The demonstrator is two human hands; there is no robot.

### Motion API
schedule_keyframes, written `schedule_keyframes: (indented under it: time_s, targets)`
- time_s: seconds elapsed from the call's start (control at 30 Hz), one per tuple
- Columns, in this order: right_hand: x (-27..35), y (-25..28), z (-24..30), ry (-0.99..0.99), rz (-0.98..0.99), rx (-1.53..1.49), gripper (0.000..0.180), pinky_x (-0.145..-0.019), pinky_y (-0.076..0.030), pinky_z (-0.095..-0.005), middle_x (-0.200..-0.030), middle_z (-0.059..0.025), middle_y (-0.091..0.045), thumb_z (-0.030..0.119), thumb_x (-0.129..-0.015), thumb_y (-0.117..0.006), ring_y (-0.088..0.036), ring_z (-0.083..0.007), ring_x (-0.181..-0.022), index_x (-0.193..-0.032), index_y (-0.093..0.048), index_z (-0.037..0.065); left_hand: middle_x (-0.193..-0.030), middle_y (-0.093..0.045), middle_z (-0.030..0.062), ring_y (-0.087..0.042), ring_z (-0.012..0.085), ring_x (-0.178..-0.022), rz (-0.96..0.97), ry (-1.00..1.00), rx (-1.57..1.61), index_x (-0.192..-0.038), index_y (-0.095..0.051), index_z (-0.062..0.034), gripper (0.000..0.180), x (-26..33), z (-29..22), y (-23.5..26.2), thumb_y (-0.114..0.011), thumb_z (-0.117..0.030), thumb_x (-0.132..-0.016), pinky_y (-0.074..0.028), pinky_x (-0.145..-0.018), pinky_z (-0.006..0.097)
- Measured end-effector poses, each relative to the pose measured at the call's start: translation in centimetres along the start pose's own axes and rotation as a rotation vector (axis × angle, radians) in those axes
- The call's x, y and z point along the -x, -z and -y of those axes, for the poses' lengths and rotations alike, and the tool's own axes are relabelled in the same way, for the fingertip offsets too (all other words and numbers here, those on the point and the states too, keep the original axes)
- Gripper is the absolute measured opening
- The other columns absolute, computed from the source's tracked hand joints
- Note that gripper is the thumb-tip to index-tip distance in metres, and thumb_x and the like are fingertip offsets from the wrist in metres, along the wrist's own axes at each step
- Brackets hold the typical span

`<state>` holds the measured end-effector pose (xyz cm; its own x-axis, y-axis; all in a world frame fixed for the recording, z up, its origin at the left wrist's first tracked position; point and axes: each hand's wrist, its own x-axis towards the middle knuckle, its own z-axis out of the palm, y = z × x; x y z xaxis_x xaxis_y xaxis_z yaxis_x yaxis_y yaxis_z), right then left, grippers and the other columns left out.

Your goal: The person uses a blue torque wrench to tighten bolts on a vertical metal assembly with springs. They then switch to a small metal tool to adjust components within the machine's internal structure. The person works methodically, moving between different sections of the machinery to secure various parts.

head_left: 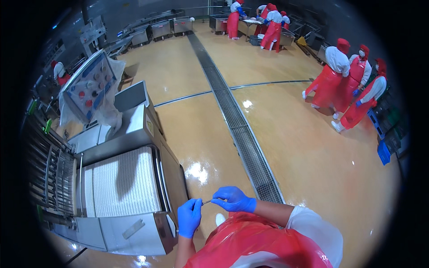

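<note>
My left hand (189, 219), in a blue glove, pinches one end of a thin dark rod (206, 202) in front of my red apron. At the rod's other end the fingers of my right hand (233, 199), gloved in blue too, are closed. Only a short piece of the rod shows between the hands, so its kind cannot be made out. Just left of my left hand stands a steel machine with a white ribbed conveyor belt (123, 183). A flat metal strip (133, 228) lies on its near side panel.
A plastic-wrapped control panel (89, 87) rises above the machine. A floor drain grate (232, 120) runs away from me. Several workers in red aprons stand at the right (353, 80) and around a far table (252, 21). Steel bins (161, 28) line the back.
</note>
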<state>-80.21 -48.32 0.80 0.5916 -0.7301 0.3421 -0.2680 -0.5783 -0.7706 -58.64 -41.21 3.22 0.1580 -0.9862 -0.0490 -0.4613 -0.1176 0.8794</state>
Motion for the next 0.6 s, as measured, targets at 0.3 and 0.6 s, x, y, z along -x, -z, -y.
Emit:
schedule_keyframes:
  time_s: [0.3,0.6]
  targets:
    - [-15.0,-1.0,-8.1,0.305,0.319,-0.281,0.021,-0.079,-0.051,-0.045,-0.09,-0.0148,-0.067,0.025,-0.096,-0.063,-0.064,-0.035,-0.088,-0.105,-0.068,0.006,-0.08,-0.065,0.0111,-0.061,0.017,-0.072,-0.446,-0.007,-0.136,-0.095,-0.071,0.0028,0.01,-6.2,-0.9,0.8,-0.067,-0.006,-0.094,-0.049,-0.068,0.033]
    - [-25.1,-5.6,-7.3,0.534,0.771,-0.435,0.018,-0.08,-0.05,-0.0467,-0.091,-0.0171,-0.064,0.02,-0.094,-0.063,-0.062,-0.0369,-0.089,-0.104,-0.064,0.005,-0.08,-0.065,0.0093,-0.059,0.0157,-0.071,-0.798,0.177,-0.289,-0.094,-0.07,0.0054,0.011,-8.5,-2.5,4.4,-0.068,-0.005,-0.094,-0.048,-0.065,0.031]
